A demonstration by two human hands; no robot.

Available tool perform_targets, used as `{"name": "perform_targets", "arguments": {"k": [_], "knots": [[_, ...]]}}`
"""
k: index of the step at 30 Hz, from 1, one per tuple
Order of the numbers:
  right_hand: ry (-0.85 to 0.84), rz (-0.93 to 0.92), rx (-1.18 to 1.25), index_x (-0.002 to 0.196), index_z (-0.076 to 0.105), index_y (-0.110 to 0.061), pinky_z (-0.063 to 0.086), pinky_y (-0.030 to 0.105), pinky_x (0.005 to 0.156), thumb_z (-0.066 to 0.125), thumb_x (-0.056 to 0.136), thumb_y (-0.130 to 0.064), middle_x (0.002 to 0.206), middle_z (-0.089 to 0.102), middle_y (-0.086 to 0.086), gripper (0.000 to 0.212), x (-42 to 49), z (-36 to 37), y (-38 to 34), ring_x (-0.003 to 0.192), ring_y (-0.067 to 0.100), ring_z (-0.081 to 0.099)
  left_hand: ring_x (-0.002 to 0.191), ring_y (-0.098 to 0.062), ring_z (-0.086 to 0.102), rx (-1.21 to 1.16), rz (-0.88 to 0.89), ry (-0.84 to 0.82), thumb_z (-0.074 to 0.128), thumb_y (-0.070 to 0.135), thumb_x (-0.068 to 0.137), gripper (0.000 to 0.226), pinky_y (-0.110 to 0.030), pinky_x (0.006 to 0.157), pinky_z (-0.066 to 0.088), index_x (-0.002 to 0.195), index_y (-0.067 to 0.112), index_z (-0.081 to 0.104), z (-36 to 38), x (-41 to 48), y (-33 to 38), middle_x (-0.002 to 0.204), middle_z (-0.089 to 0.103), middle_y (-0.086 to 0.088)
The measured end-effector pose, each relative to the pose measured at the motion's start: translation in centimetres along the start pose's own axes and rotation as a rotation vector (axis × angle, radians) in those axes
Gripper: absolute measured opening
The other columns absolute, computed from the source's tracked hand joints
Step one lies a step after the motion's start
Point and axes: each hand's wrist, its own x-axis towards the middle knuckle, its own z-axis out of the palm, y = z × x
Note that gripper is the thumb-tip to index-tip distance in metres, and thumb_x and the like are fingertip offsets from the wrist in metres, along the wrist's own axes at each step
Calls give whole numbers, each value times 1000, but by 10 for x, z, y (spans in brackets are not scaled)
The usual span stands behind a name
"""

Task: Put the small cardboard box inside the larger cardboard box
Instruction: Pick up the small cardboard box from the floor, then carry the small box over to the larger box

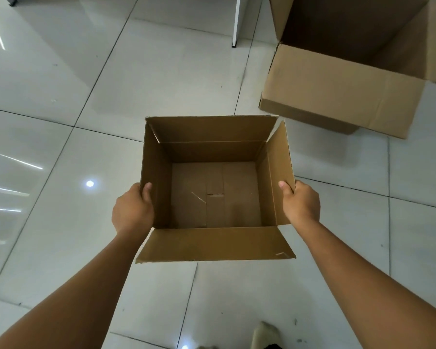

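Observation:
The small cardboard box (215, 192) is open at the top, empty, and held in the middle of the view above the tiled floor. My left hand (132, 209) grips its left wall, thumb inside. Its right flap is gripped by my right hand (301, 201), thumb over the edge. The larger cardboard box (345, 89) stands open on the floor at the upper right, apart from the small box, partly cut off by the frame's edge.
Glossy white floor tiles (73, 147) fill the view. A white furniture leg (236, 21) stands at the top, just left of the larger box. A dark foot of some furniture (12, 2) shows top left. My foot (264, 335) is at the bottom.

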Motion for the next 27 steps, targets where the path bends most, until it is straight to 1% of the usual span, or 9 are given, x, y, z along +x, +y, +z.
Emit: {"name": "perform_targets", "arguments": {"k": [3, 5, 10, 14, 15, 17, 19, 23, 27], "knots": [[9, 5, -1, 96, 63, 3, 38, 30, 60, 44, 96, -33, 91, 68, 20, 40, -14, -31, 9, 70, 23, 53, 67, -31, 52, -24, 44, -9, 32, 37, 100, 44, -36, 61, 39, 88, 2, 56, -19, -17, 11, 72, 56, -12], [16, 1, 15, 94, 63, 3, 39, 30, 60, 45, 96, -33, 89, 68, 20, 40, -25, -56, 12, 69, 23, 53, 65, -31, 52, -46, 77, -10, 33, 37, 100, 43, -35, 60, 37, 80, 3, 52, -38, -31, 21, 68, 55, -11], [20, 9, 74, 93, 62, 1, 43, 29, 62, 47, 95, -35, 86, 66, 17, 39, -54, -133, 11, 70, 23, 56, 61, -31, 52, -101, 120, 4, 31, 43, 98, 48, -35, 58, 37, 70, 8, 46, -91, -70, 46, 56, 48, -5], [37, -5, 119, 94, 63, 1, 39, 24, 54, 47, 95, -35, 78, 59, 9, 39, -76, -200, 5, 71, 26, 58, 63, -32, 54, -146, 171, 33, 31, 43, 98, 48, -35, 58, 37, 71, 7, 47, -139, -98, 76, 58, 49, -6], [52, -10, 125, 94, 63, 1, 40, 24, 54, 48, 94, -35, 77, 58, 9, 38, -79, -214, 4, 72, 26, 58, 63, -31, 52, -158, 185, 38, 32, 43, 98, 48, -35, 59, 35, 71, 7, 47, -149, -101, 85, 59, 49, -6], [89, -13, 142, 95, 63, 1, 43, 29, 60, 48, 94, -34, 78, 57, 8, 38, -86, -245, 0, 72, 25, 58, 64, -30, 50, -180, 219, 46, 32, 43, 98, 48, -34, 59, 33, 70, 7, 46, -172, -108, 105, 57, 47, -5], [128, -10, 158, 96, 63, 2, 44, 31, 62, 49, 94, -33, 77, 57, 9, 38, -91, -274, -5, 71, 24, 57, 63, -29, 49, -193, 257, 54, 31, 43, 98, 49, -33, 57, 30, 65, 9, 43, -192, -113, 128, 55, 44, -4], [205, 11, 174, 94, 62, 1, 40, 26, 59, 48, 95, -32, 79, 58, 10, 36, -89, -317, -12, 72, 25, 58, 62, -28, 47, -220, 334, 73, 29, 43, 99, 51, -31, 55, 28, 59, 13, 35, -220, -114, 168, 55, 43, -3], [290, 14, 190, 93, 62, 2, 40, 29, 62, 48, 95, -32, 80, 58, 12, 36, -75, -350, -18, 72, 25, 57, 62, -29, 47, -242, 430, 120, 28, 41, 99, 50, -32, 55, 29, 65, 7, 41, -236, -106, 212, 57, 44, -5]]}}
